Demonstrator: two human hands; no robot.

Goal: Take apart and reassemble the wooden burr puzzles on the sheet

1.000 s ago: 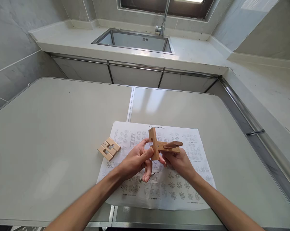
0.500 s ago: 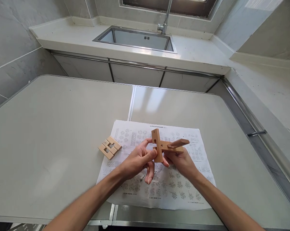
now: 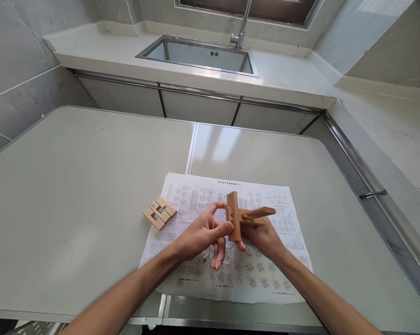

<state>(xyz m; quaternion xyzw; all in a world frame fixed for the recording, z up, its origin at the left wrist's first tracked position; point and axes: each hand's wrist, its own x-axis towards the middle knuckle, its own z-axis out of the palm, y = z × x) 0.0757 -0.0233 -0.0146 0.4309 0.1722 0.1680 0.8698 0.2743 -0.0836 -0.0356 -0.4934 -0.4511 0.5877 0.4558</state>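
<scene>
A notched wooden puzzle piece [image 3: 234, 217] stands upright between the thumb and forefinger of my left hand [image 3: 210, 231]; its other fingers curl loosely below. This piece sits against the end of a second, horizontal wooden puzzle piece [image 3: 253, 218]. From that one a third wooden piece [image 3: 260, 212] juts out to the right at a slant. My right hand [image 3: 265, 235] grips the horizontal piece from underneath, its fingers mostly hidden behind the wood. Beneath both hands lies a printed instruction sheet [image 3: 196, 284] with rows of small line diagrams.
Left of my hands, several more wooden pieces [image 3: 160, 212] lie together, partly on the sheet. The pale folding table [image 3: 91, 186] has a seam running through its middle. Beyond it are a counter with a sink [image 3: 199, 56] and a faucet [image 3: 238, 39].
My left hand has moved slightly right, pushing the upright piece further along the horizontal one. The upright piece has turned a little. My right hand has stayed nearly in place.
</scene>
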